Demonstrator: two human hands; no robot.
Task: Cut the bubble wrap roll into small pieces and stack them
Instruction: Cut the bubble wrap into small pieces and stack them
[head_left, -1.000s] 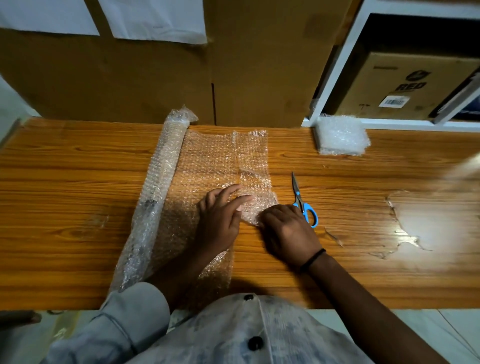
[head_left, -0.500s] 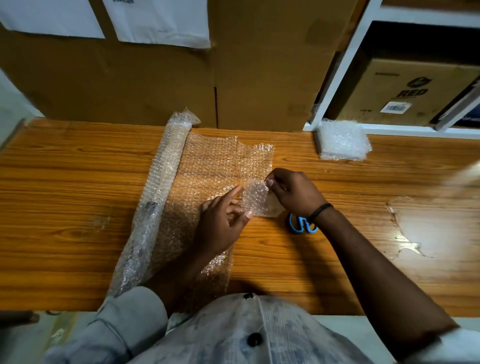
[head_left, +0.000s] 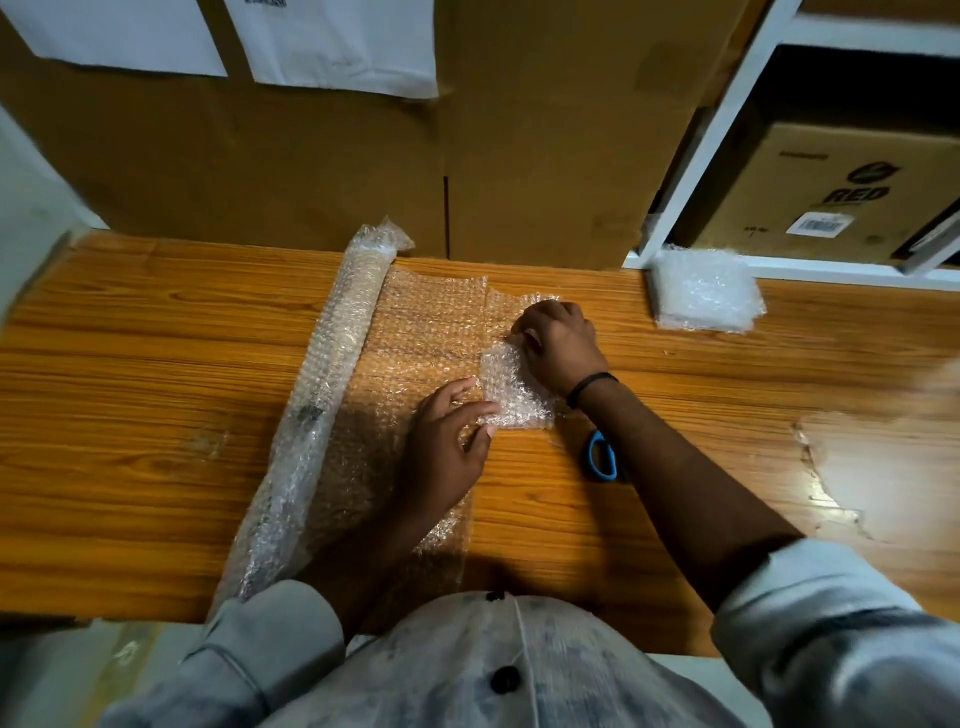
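Seen from above: a person in a pale shirt leans over a wooden table (head_left: 130, 415). One bubble wrap roll (head_left: 322, 405) lies on it, its long axis running from the near edge away to the far edge, leaning slightly right. A sheet (head_left: 426, 322) unrolled from it spreads flat to its right.

The left hand (head_left: 449, 441) rests on this sheet, fingertips pinching the near left corner of one small piece (head_left: 514, 389) of bubble wrap. The right hand (head_left: 558, 345) has curled fingers gripping the piece's far edge.

One pair of scissors (head_left: 601, 456) lies right of the piece. Only a blue handle shows, as the right forearm covers the rest.

Farther right, well apart, one stack of cut pieces (head_left: 704, 291) sits at the table's far edge below a white shelf (head_left: 727, 130) holding a cardboard box (head_left: 831, 192). Behind the table stand large cartons (head_left: 311, 171) bearing two white papers (head_left: 332, 41).
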